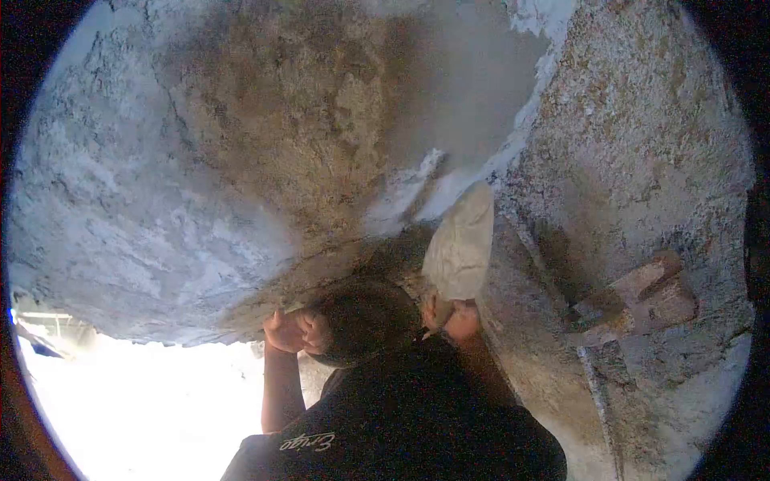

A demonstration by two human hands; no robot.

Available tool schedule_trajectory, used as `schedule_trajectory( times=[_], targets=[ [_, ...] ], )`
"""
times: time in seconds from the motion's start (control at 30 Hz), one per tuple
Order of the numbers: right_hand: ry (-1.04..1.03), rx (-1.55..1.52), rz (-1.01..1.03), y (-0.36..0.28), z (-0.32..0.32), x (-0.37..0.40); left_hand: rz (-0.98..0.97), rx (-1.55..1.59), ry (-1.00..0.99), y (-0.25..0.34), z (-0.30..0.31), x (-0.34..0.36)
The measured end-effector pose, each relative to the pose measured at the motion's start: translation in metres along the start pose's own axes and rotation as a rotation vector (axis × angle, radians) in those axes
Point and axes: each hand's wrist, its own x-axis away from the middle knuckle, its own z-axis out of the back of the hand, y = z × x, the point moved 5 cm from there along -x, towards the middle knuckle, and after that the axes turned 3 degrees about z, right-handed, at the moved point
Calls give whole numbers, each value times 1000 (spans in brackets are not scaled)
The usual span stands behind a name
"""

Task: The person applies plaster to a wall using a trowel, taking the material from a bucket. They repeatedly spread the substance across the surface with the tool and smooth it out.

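We see the widest room across the bare brown patch of the rough grey-brown surface (321, 120), up top in view. Btwn L hand (295, 331) & R hand (451, 318), the dark rounded object (365, 321) blocks direct passage; its exact shape is too dim to tell. The pale, flat, leaf-shaped piece (461, 240) juts up from R hand, so we'd pass around its tip. To its R, a rough strip is open w/ a thin, crusted rod (597, 401) & a rusty, forked, flat-sided piece (642, 301) obstructing the far side. The black printed shirt (401, 417) closes off the bottom.
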Motion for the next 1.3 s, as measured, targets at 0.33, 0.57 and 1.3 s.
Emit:
schedule_trajectory(
  times=[0.33,0.57,1.3],
  targets=[
    [427,1510,612,-39,2,-28,-16,-306,96,1,-19,-11],
    [342,1498,614,-40,14,-49,-40,-191,117,0,-18,-10],
    [463,1249,533,-26,45,-21,65,-426,205,3,-10,-19]
  ],
)
